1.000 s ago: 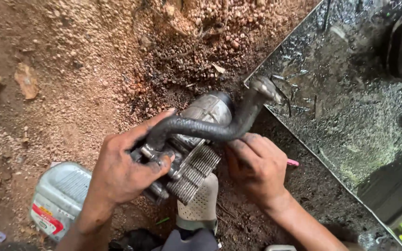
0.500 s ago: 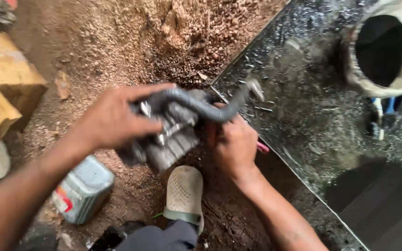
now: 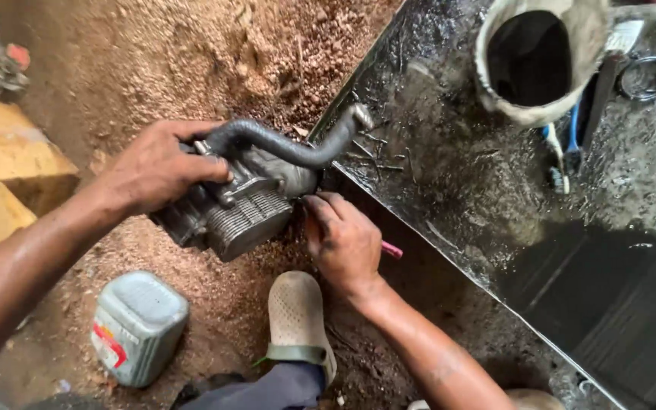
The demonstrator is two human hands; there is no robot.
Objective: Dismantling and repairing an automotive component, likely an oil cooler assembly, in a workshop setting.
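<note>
Head cam, looking straight down at sawdusty dirt ground. The grimy grey metal engine part with cooling fins (image 3: pixel 237 205) sits in the middle of the scene, just left of the edge of a big oily black metal tray (image 3: pixel 449 190). A curved black rubber hose (image 3: pixel 282 146) runs off its top toward the tray rim.

The left hand (image 3: pixel 157 167) is clamped over the far-left top of the engine part, fingers curled and pressed onto the casing, thumb along the hose end. The right hand (image 3: pixel 343 239) is tucked against the part's near-right side, fingers bunched together at the casing; something pink (image 3: pixel 391 249) pokes out behind the hand, can't tell exactly how it's gripped.

Near side: a beige perforated clog (image 3: pixel 295 319) on the person's foot, and left of that a grey-green plastic jerrycan (image 3: pixel 138 326) lying in the dirt. Yellow wooden blocks (image 3: pixel 9 163) on the far left. A dirty pale bucket (image 3: pixel 537 61) stands in the tray, far right.
</note>
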